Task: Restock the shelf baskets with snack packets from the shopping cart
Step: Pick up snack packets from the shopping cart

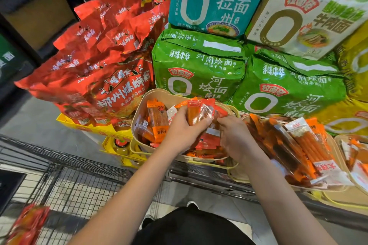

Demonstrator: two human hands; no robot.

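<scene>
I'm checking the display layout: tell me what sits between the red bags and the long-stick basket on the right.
In the head view, a beige basket of orange packets lies between the red bags and long-stick basket; both hands work there.

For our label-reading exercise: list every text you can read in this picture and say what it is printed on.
"兰州拉面": teal noodle pack
"河南烩面": green noodle pack
"牛肉面": white noodle pack
"柳州螺蛳粉": red pouch
Small snack packets in both hands: print too blurred.
</scene>
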